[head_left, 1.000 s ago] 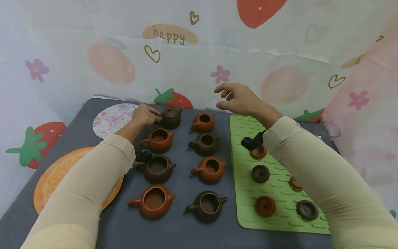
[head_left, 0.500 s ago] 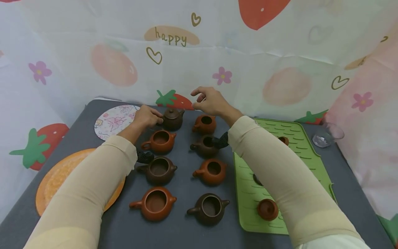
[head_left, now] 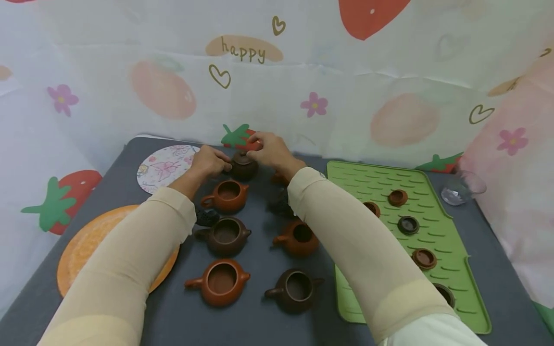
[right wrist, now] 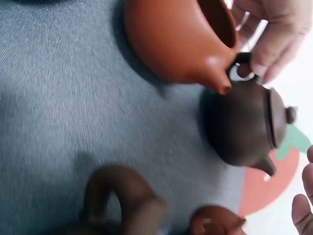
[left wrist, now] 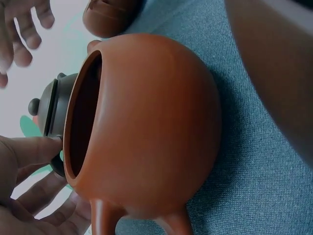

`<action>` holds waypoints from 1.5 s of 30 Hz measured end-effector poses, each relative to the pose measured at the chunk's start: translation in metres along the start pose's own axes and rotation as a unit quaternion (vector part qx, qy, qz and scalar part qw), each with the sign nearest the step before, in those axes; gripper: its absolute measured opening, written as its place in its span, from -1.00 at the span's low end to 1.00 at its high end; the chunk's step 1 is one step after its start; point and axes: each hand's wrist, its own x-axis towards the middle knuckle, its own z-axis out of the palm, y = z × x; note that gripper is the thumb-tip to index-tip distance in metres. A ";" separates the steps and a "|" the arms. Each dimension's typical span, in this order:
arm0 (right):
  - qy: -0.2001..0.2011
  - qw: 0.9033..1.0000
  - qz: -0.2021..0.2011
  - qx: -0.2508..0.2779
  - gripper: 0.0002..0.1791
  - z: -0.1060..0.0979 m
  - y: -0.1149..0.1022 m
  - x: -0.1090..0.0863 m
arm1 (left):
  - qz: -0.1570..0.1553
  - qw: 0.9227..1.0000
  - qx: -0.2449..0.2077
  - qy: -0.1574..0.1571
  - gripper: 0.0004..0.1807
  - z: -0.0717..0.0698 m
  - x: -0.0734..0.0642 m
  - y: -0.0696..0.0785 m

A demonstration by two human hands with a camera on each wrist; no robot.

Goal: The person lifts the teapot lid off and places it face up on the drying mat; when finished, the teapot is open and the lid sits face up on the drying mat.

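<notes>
A dark brown teapot (head_left: 244, 168) with its lid (left wrist: 47, 106) on stands at the back of the left row. My left hand (head_left: 208, 162) pinches its handle (right wrist: 239, 59) between thumb and fingers. From the right, my right hand (head_left: 273, 153) reaches in with loosely bent fingers and overlaps the lid's knob in the head view. The right wrist view shows those fingertips (right wrist: 302, 208) apart from the teapot, nothing in them. An orange-brown teapot (left wrist: 156, 117) without a lid stands just in front of the dark one, close under my left wrist.
Several lidless teapots, such as a dark one (head_left: 296, 290), stand in two rows on the grey table. Right of them, a green mat (head_left: 368, 175) bears several small lids (head_left: 408, 225). An orange round mat (head_left: 86, 250), a floral round mat (head_left: 162, 170) and a clear glass (head_left: 456, 190) lie around.
My right hand has moved left and slightly down, from above the green mat to beside the dark teapot's lid. My left hand stays on the handle.
</notes>
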 end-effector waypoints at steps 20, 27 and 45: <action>-0.014 0.998 -0.001 -0.061 -0.60 0.018 0.001 0.011 | 0.018 1.000 0.005 0.002 -0.74 0.007 0.000 0.006; -0.014 0.997 0.007 -0.074 -0.60 0.022 0.000 0.013 | 0.014 1.000 0.010 -0.001 -0.74 0.006 -0.002 0.008; 0.027 0.998 0.016 -0.051 -0.82 0.022 0.002 0.014 | 0.023 0.999 0.033 -0.004 -0.74 -0.001 0.000 0.002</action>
